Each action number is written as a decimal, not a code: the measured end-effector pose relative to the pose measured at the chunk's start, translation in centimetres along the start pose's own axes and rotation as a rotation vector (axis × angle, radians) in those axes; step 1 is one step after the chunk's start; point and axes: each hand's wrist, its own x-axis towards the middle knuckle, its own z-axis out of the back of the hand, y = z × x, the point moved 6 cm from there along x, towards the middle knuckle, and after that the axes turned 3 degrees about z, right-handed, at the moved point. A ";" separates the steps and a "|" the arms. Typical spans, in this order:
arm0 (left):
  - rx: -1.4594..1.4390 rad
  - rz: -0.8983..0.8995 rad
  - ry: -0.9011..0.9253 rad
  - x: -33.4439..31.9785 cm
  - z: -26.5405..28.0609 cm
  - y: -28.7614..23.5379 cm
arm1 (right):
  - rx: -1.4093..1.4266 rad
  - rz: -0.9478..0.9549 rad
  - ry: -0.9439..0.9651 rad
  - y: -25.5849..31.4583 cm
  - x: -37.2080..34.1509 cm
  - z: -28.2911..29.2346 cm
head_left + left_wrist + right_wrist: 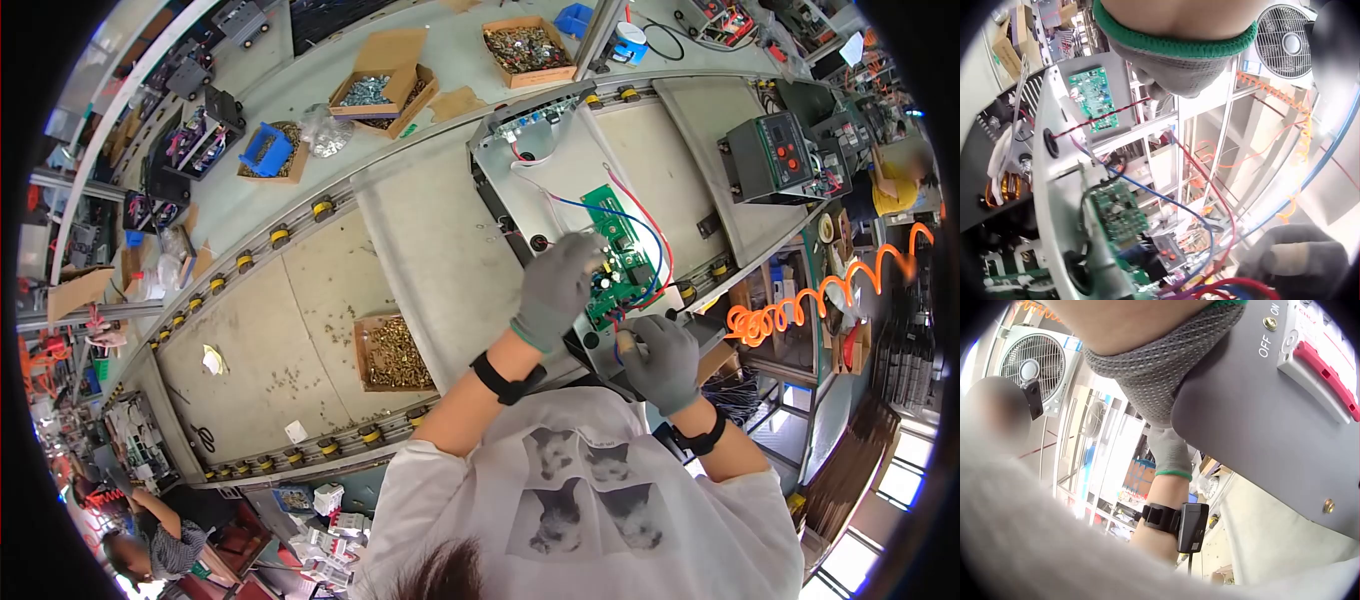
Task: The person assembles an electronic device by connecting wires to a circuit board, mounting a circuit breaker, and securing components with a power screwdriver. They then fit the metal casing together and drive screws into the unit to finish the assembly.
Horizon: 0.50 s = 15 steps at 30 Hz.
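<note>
Both hands wear grey knit gloves. My left hand (560, 285) is over the left side of a green circuit board (628, 250) in an open metal equipment case (575, 150). In the left wrist view, its fingertips pinch a twisted red wire (1100, 117) that comes out of a black grommet (1051, 143). My right hand (658, 360) is bent at the near end of the case, beside the thick red and blue wires (650, 225). The front panel (1260, 419), marked ON and OFF, partly hides it in the right wrist view; I cannot tell what its fingers hold.
The case stands on a roller conveyor line (370, 435). A box of brass fasteners (400, 355) lies to the left. Several boxes of small hardware (525, 50) stand on the far bench. At right are a finished-looking unit (775, 155) and an orange coiled hose (810, 300).
</note>
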 end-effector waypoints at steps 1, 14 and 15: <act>-0.007 0.009 0.016 -1.1 -0.6 -0.5 | 0.039 -0.017 0.014 0.0 0.1 0.0; -0.385 0.515 -0.128 -7.3 0.7 3.2 | 0.184 0.247 0.389 1.3 9.8 -2.5; -0.314 0.475 -0.087 -7.2 0.9 3.1 | 0.183 0.252 0.400 1.6 10.2 -2.8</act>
